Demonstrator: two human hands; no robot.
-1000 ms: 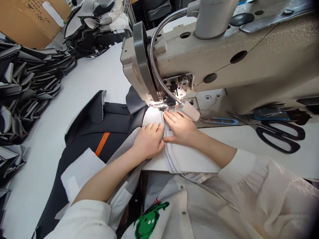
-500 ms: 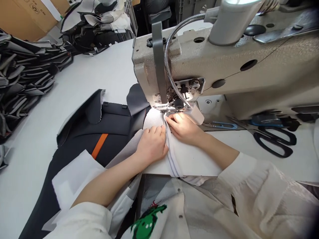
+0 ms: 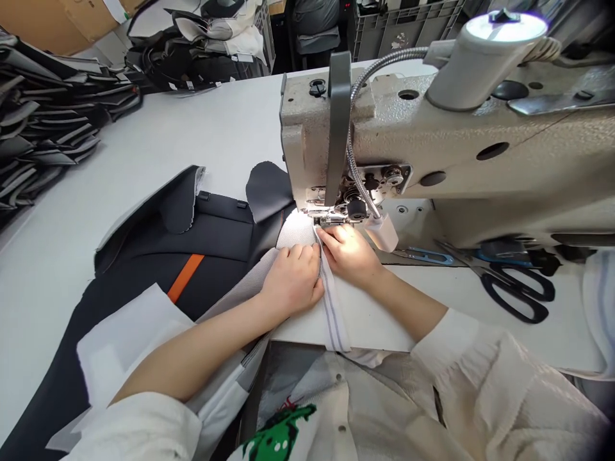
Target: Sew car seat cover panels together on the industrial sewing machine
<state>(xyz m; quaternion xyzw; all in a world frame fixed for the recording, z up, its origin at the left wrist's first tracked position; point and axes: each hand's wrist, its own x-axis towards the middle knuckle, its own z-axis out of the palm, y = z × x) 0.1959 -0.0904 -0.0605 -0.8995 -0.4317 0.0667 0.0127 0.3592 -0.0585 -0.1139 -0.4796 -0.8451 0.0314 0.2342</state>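
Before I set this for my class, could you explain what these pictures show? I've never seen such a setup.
We look from a camera on the person's head, forward and down. The big beige thing is a sewing machine; its lamp lights the stitching spot. The left hand curls over grey cloth; the right hand touches a striped strip near that spot. Whether either truly grips is unclear. On the white table lie a dark piece with an orange band, scissors and, at left, stacks.

A white tabletop (image 3: pixel 206 128) spreads across the left and centre — a brown cardboard box (image 3: pixel 52 25) fills the upper left corner. Beyond the far edge, right of top centre, stands a grey plastic crate (image 3: pixel 408 35) — a tiny red light (image 3: pixel 347 5) beside it.
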